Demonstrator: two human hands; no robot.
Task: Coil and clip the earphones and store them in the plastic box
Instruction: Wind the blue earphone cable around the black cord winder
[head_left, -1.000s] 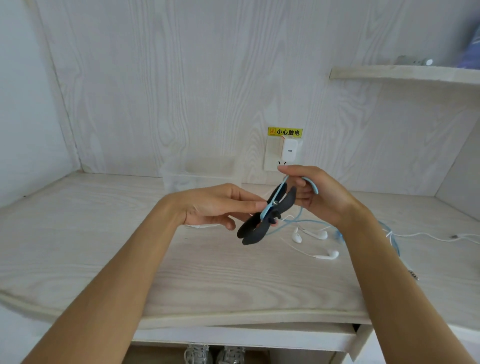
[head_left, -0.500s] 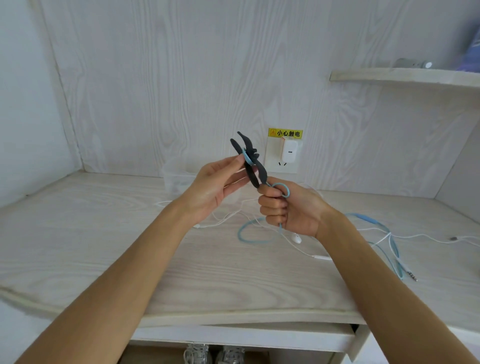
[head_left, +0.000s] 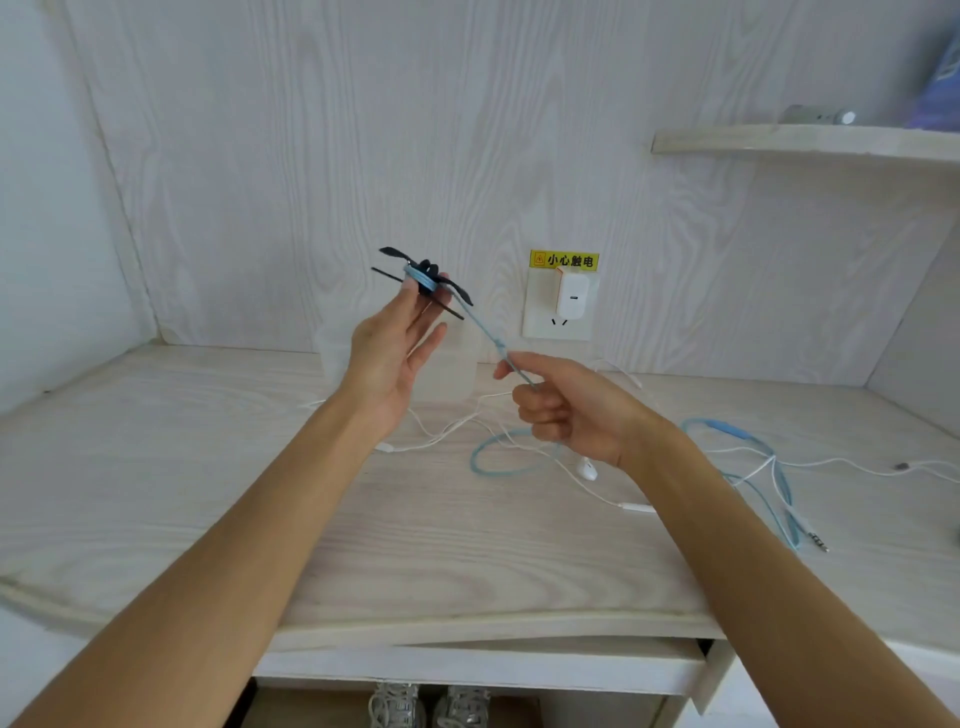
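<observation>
The head view, the only one, looks down on a pale wood-grain desk (head_left: 218, 493) set in an alcove; the left hand (head_left: 389, 358) is raised above it, thumb and fingertips pinching a black plastic winder clip with flared wings (head_left: 423, 278), the other fingers spread loosely below it; a few turns of the light-blue braided earphone cable (head_left: 488, 338) sit round the clip's middle, and from there the cable runs taut, down and to the right, into the right hand (head_left: 566, 410), which pinches it between thumb and forefinger with the other fingers curled; the rest of the blue cable lies in a loose loop on the desk just beneath that hand and trails off to the right to a jack plug (head_left: 818, 543) near the desk's front edge; thin white earphones (head_left: 587, 470) lie tangled across it, one earbud just beside the right wrist; the translucent plastic box (head_left: 457, 371) stands at the back of the desk behind the left hand, though it is faint and I cannot tell whether it holds anything; a white charger (head_left: 571, 296) sits in a wall socket under a yellow warning label (head_left: 563, 260). The step in hand seems to be coiling: most of the cable is unwound; the next move calls for steady tension from the right hand while the left keeps the clip from slipping, and for the blue cable to be kept free of the white one.
</observation>
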